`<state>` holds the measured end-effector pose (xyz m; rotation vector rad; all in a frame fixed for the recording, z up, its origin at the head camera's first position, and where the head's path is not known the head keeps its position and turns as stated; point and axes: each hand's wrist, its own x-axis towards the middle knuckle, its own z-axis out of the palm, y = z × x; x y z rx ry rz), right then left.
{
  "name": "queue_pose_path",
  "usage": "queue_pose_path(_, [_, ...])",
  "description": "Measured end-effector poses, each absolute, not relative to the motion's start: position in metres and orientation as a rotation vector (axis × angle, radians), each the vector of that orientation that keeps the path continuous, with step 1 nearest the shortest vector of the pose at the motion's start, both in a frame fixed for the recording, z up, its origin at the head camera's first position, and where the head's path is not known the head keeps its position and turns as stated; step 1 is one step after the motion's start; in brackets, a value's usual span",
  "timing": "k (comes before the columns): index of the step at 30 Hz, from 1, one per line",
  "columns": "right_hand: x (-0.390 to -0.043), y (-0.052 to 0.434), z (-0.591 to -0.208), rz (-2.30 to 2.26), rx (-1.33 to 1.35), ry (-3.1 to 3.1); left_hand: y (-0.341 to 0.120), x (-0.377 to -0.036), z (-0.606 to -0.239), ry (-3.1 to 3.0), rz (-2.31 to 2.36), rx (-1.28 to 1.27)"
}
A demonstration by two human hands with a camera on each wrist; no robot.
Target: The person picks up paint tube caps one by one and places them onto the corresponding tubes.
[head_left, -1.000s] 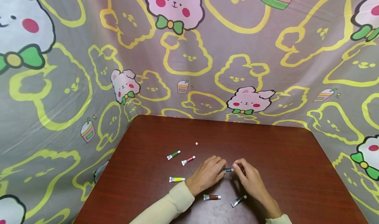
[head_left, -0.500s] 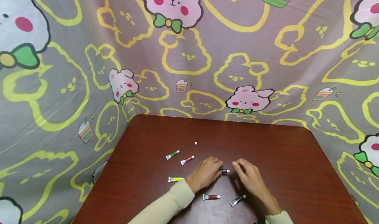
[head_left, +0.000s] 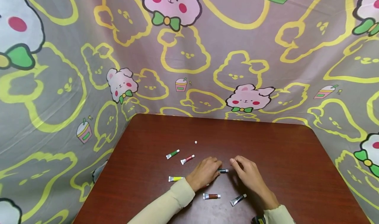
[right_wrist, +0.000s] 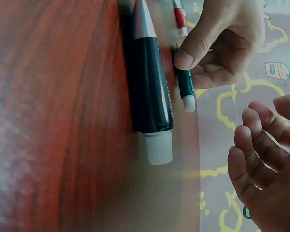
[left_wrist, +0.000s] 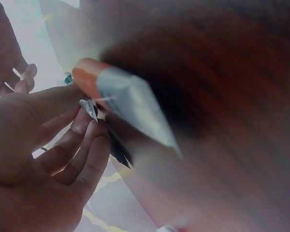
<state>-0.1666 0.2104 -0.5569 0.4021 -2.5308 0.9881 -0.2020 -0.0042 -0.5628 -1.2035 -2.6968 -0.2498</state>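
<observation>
My left hand (head_left: 205,173) pinches a small dark green paint tube (head_left: 223,171) between thumb and fingers, just over the table. The tube's white-capped end (right_wrist: 189,104) points toward my right hand (head_left: 248,173), which hovers apart from it with loosely bent fingers and nothing between them. A black paint tube (head_left: 238,200) lies below my right hand. A brown tube (head_left: 211,196) lies nearer my left sleeve. Close to the left wrist camera is an orange-red and silver tube (left_wrist: 125,92), mostly hidden under the wrist in the head view.
Green (head_left: 173,154), red (head_left: 188,159) and yellow (head_left: 176,179) paint tubes lie left of my left hand on the dark red-brown table (head_left: 266,141). A tiny white cap (head_left: 195,142) sits farther back. A patterned cloth (head_left: 204,62) hangs behind the table.
My right fingers were at the capped end of the dark green tube and have come off it. My left hand has shifted slightly left with the tube.
</observation>
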Motion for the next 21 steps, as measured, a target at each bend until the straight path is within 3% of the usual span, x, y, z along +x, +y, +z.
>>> queue_pose_path(21, [-0.203,0.2,-0.552,0.969,0.441,-2.584,-0.036,-0.216,-0.55,-2.665,-0.369,-1.102])
